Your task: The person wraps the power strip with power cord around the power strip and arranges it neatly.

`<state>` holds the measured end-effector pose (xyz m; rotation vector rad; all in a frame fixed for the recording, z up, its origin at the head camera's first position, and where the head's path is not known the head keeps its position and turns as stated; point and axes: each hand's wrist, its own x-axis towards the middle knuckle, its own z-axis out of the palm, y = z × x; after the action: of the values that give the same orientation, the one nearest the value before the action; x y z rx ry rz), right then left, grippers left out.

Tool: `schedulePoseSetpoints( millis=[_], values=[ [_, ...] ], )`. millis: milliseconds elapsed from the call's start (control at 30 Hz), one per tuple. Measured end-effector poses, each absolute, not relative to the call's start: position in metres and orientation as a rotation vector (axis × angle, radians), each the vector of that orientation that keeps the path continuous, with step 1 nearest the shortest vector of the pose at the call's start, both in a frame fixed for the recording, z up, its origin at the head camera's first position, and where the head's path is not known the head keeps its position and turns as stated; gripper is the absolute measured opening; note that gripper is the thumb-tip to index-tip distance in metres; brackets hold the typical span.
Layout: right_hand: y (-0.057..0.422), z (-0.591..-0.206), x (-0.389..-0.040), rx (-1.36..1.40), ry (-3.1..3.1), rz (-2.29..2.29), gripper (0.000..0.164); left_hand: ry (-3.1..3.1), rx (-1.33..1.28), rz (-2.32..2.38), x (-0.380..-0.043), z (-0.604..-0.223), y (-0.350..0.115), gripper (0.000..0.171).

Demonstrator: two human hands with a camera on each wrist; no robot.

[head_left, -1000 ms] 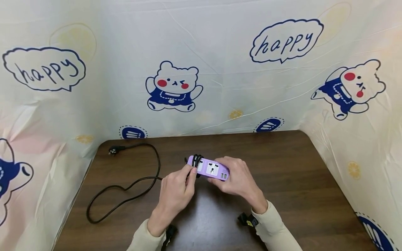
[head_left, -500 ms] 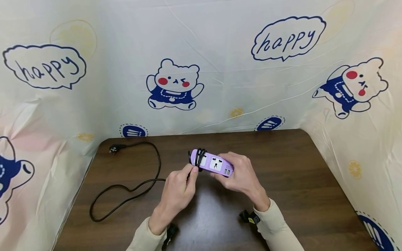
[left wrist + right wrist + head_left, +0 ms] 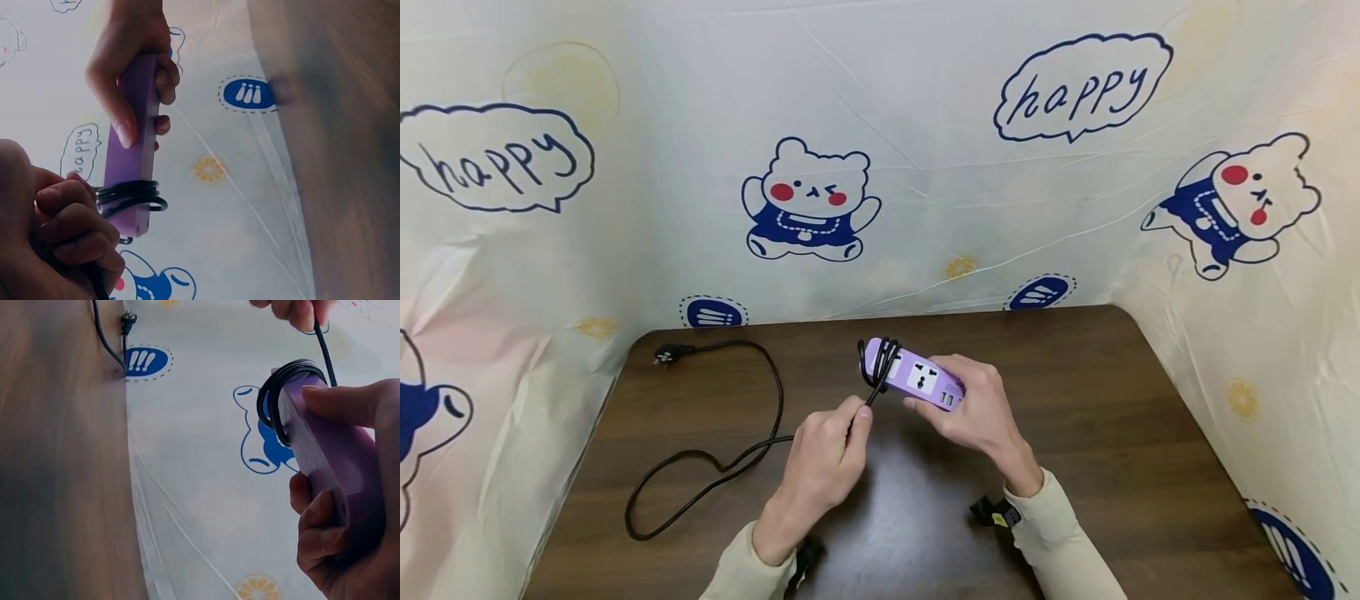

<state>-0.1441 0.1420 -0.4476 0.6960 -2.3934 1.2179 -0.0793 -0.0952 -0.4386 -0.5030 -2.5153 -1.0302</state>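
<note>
A purple power strip (image 3: 917, 372) with white sockets and two USB ports is held above the table. My right hand (image 3: 981, 408) grips its USB end, thumb on the near side and fingers round the far side. Several turns of black power cord (image 3: 132, 195) wrap the strip's other end. In the head view my left hand (image 3: 827, 454) pinches the cord just below those turns, its fingers curled in the left wrist view. From that hand the loose cord (image 3: 700, 498) loops across the table to a black plug (image 3: 673, 353) at the back left.
The brown wooden table (image 3: 1120, 467) has a patterned sheet (image 3: 925, 233) standing round its back and sides. A black wrist device (image 3: 996, 512) hangs at my right sleeve.
Both hands have raised the power strip a little away from me and rightwards. My left hand now holds the cord lower, with a stretch drawn out from the strip. The loose loop has shifted slightly right.
</note>
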Motion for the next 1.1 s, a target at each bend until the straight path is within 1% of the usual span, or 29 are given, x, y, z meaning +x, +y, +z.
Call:
schedulePoseSetpoints(
  millis=[200, 567, 867, 1100],
  values=[
    [0.140, -0.444, -0.143, 0.671, -2.380, 1.264, 0.047, -2.528, -0.559, -1.028, -0.085, -0.440, -0.098, 0.034],
    [0.142, -0.442, -0.140, 0.622, -2.368, 1.301, 0.048, -2.532, -0.703, -1.250, -0.090, -0.445, -0.098, 0.033],
    [0.147, -0.439, -0.137, 0.586, -2.379, 1.421, 0.047, -2.454, -0.837, -1.391, -0.100, -0.463, -0.098, 0.032],
    [0.145, -0.437, -0.136, 0.591, -2.398, 1.476, 0.045, -2.260, -1.043, -1.632, -0.106, -0.482, -0.094, 0.034]
  ],
)
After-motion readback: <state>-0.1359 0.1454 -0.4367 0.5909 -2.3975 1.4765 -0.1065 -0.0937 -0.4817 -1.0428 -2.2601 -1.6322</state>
